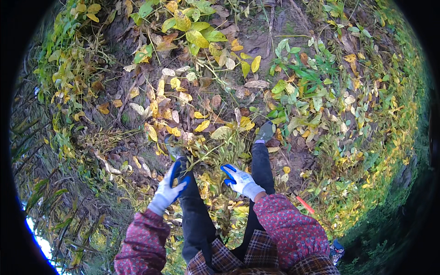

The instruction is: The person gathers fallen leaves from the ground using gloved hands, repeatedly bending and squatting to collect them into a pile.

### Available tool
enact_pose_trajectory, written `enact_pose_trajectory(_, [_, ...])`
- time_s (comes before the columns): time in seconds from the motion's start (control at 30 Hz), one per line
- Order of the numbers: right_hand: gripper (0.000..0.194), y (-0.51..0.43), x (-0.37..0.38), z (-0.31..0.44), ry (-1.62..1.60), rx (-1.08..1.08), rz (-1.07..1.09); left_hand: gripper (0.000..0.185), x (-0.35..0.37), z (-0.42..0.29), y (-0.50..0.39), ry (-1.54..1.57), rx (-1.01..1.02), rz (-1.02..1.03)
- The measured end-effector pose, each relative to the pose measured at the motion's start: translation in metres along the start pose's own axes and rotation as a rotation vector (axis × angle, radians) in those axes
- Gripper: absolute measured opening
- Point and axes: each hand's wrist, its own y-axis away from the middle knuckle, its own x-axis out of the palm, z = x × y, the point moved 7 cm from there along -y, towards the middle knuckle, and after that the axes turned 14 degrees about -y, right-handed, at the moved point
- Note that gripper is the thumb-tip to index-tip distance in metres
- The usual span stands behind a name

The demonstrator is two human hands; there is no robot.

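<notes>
My left hand (pixel 168 190), in a white knit glove with a blue coated palm, is held beside my left trouser leg with thumb and fingers apart. A matching glove covers my right hand (pixel 240 180), which points left with its fingers spread and nothing visible in them. Between and just beyond the hands lies a heap of soybean stalks with pods (pixel 220 154), at my feet. One bare stalk (pixel 206 156) slants towards the left fingers; whether it touches them I cannot tell.
My shoes (pixel 264 132) stand on soil strewn with yellow and brown leaves. Leafy soybean plants (pixel 196 31) grow ahead. A red-handled tool (pixel 305 205) lies to the right, its far end hidden. A patterned bag-like item (pixel 337 251) sits at lower right. Long-bladed vegetation (pixel 37 192) borders the left.
</notes>
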Motion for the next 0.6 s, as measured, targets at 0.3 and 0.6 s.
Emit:
enact_pose_trajectory(0.3, [0.07,-0.028,-0.117,-0.024,-0.255,-0.038,-0.319,0.095,0.197,0.024,-0.024,-0.495,-0.139,0.184])
enact_pose_trajectory(0.6, [0.087,-0.175,-0.103,-0.147,0.342,0.593,0.121,0.097,0.204,0.037,-0.023,-0.556,0.052,0.284])
